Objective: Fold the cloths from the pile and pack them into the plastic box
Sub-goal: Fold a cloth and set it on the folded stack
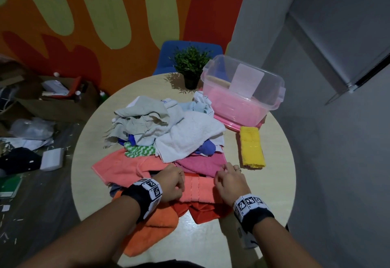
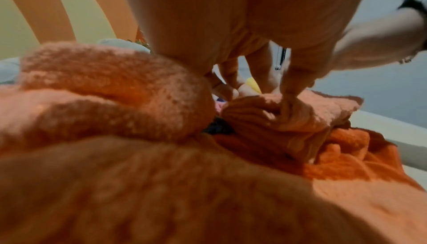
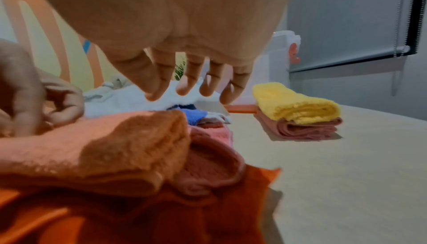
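A salmon cloth (image 1: 198, 187) lies partly folded at the near side of the pile of cloths (image 1: 168, 130). My left hand (image 1: 178, 181) grips its left edge; the left wrist view shows the fingers (image 2: 289, 98) pinching a bunched fold of that cloth (image 2: 277, 120). My right hand (image 1: 226, 169) hovers over the cloth's right end, and the right wrist view shows its fingers (image 3: 157, 87) straight, spread and above the cloth (image 3: 104, 147), holding nothing. The clear plastic box (image 1: 272, 107) stands at the back right with pink cloth inside.
A folded yellow cloth (image 1: 252, 147) lies right of the pile, on a folded dusty-pink one (image 3: 307, 129). A potted plant (image 1: 191, 65) stands behind the pile, with a blue chair (image 1: 166, 56) beyond. The round table (image 1: 274, 183) shows bare wood at right. Clutter (image 1: 31, 119) covers the floor at left.
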{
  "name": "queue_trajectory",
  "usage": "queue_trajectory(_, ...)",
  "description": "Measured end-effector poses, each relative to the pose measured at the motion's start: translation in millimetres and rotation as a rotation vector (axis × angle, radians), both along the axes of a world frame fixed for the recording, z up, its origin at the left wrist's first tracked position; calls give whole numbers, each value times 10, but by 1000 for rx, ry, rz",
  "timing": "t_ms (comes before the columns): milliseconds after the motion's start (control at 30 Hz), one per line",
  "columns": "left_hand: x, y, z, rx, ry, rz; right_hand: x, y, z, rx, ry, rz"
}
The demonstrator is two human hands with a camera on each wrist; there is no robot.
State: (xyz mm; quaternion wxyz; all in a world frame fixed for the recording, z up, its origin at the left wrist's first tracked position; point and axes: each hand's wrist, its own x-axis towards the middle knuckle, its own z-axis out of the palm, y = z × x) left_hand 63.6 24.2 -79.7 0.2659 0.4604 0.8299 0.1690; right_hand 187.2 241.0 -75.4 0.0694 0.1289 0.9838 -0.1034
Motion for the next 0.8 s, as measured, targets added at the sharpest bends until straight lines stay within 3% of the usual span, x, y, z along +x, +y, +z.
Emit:
queue_trajectory(67, 18, 31, -59, 40, 53, 41, -78, -79, 32, -75, 22, 47)
queue_trajectory(133, 61, 66, -107, 19, 93, 105, -135, -175, -10, -125, -110, 123)
queue_trajectory(200, 100, 86, -148, -72, 106, 150, -153, -239, -102, -62, -240, 163)
queue_trajectory(367, 42, 80, -96, -227, 108, 95, -100, -168, -137, -21, -249, 151)
queue_trajectory(433, -40, 61, -13, -139, -18, 153, -66, -100, -36, -178, -195, 148)
queue_trajectory(633, -180, 217, 341, 378, -628, 451, -71, 86, 283, -712, -67, -86)
queue_trajectory(700, -193, 337, 444, 500, -687, 569, -76, 121, 343, -894, -29, -161)
queue_trajectory(800, -239, 477, 449, 572, -633, 697, -50, 153, 432, -1067, 7, -178)
